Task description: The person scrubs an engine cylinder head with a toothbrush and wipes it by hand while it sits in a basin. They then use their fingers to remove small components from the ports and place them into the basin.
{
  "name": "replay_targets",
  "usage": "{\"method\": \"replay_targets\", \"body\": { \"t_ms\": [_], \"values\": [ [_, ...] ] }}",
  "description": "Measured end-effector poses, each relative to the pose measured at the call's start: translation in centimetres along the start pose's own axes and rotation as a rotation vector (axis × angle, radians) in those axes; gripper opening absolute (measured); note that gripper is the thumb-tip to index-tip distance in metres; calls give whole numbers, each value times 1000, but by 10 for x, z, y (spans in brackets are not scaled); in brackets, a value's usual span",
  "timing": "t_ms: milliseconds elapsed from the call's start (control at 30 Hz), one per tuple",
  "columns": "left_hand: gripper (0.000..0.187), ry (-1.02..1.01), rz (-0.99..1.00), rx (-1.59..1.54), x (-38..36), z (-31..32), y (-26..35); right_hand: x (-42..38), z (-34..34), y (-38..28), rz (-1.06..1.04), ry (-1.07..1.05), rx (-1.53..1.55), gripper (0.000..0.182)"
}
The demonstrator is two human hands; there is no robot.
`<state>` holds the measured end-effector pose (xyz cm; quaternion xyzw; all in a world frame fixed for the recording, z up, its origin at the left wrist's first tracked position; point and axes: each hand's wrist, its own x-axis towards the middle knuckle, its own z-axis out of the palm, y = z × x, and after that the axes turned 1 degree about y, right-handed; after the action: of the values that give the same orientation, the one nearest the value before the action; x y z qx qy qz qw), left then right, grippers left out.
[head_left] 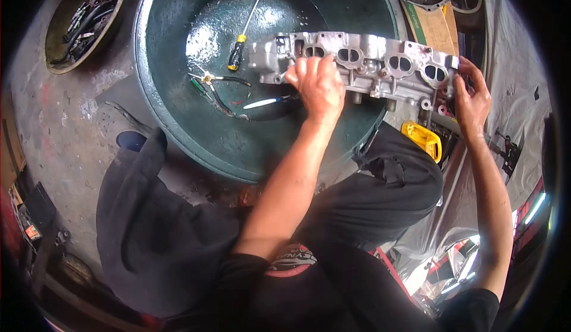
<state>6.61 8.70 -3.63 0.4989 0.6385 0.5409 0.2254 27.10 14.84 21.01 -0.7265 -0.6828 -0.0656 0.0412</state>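
A long silver metal engine part (375, 58), with a row of paired oval openings, is held over the right side of a large round green basin (169, 109). My left hand (318, 88) has its fingers curled over the part's near edge, left of its middle. At the part's right end, my right hand (473, 97) grips it with thumb and fingers. Inside the basin lie a yellow and black screwdriver (237, 52), pliers (220, 88) with dark handles and a white-and-blue pen-like tool (264, 102), just below the part's left end.
A bowl (56, 64) of dark metal parts stands at upper left. Right of the basin are a yellow plastic piece (422, 140), cardboard (431, 29) and a round metal housing (422, 2). My dark-trousered legs (380, 195) flank the basin's near rim.
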Motion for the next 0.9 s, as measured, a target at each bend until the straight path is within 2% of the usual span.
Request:
{"method": "replay_targets", "body": {
  "t_ms": [67,200,300,400,533,667,767,900],
  "values": [
    [24,41,-14,41,0,1,-8,0,-1,3,-5,-14,20,34],
    [21,-22,54,-55,-4,4,0,-2,-2,-4,114,-50,88,33],
    [25,-12,70,-24,-4,3,3,-2,2,4,-30,25,22,34],
    [26,2,39,-8,-1,11,-2,-1,-1,-4,64,-23,43,35],
    [28,5,28,-52,-10,5,13,0,-1,-1,-5,-8,10,36],
    [28,-12,6,37,-2,10,5,-4,-6,4,56,-50,26,36],
    [26,-14,33,-46,-14,5,14,0,-1,1,0,-15,6,36],
    [28,-37,6,65,0,9,9,2,-5,-8,15,-20,-32,34]
  ]
}}
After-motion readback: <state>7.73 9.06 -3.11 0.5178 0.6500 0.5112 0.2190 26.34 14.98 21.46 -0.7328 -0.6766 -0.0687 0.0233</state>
